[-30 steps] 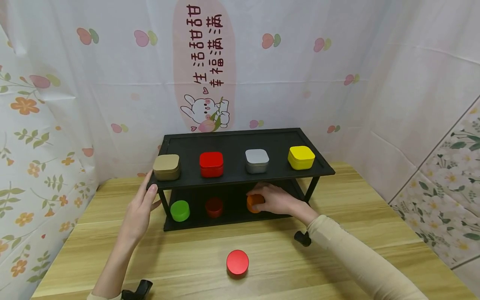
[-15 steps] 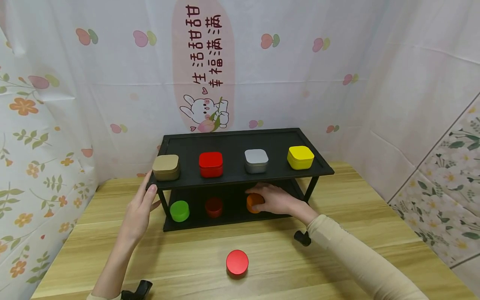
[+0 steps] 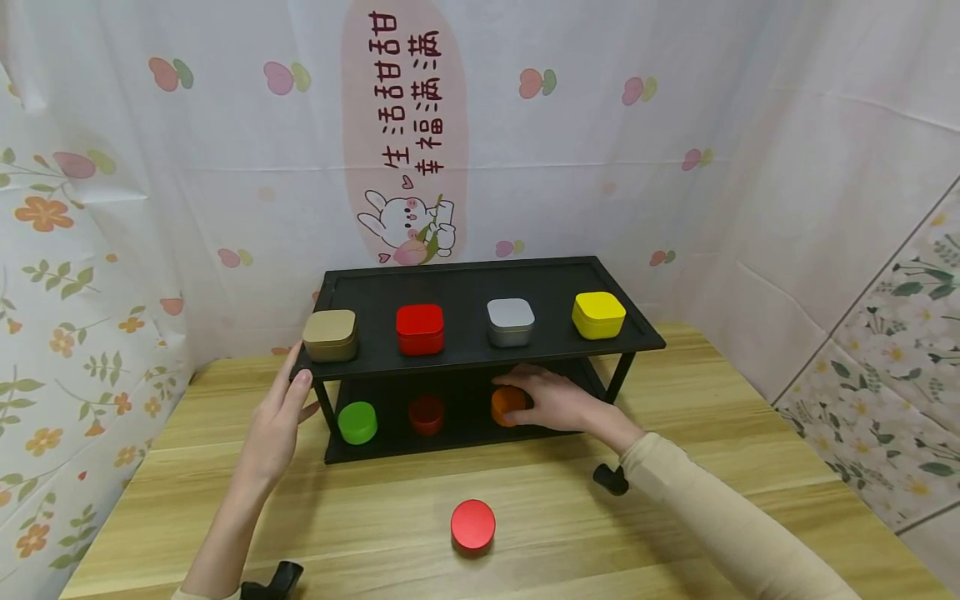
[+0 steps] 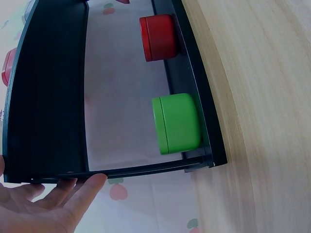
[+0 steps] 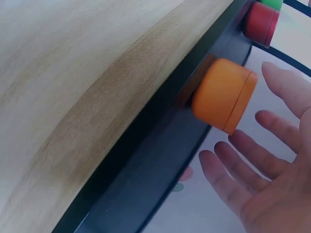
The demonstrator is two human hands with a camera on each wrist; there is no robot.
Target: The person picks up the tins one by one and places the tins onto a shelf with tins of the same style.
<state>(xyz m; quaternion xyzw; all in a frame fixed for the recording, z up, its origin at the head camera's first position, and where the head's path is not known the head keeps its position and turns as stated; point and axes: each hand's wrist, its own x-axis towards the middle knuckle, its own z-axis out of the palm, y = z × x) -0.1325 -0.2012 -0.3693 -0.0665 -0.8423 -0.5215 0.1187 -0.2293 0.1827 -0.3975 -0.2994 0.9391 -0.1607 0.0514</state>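
A black two-tier shelf [image 3: 465, 279] stands on the wooden table. My left hand [image 3: 272, 429] holds its upper left corner, thumb on the front corner and other fingers along the end edge. On the lower tier my right hand [image 3: 551, 398] reaches around an orange round tin [image 3: 504, 406]. In the right wrist view its fingers are spread and loose, with fingertips close to the lid of that tin. A green round tin [image 3: 357, 422] and a dark red round tin [image 3: 426, 415] share this tier, to the left.
Along the upper tier stand square tins: gold [image 3: 331, 336], red [image 3: 420, 330], silver [image 3: 511, 322] and yellow [image 3: 598, 315]. A red round tin [image 3: 473, 525] sits on the table [image 3: 375, 533] before the shelf. Behind hangs a printed cloth [image 3: 285, 192].
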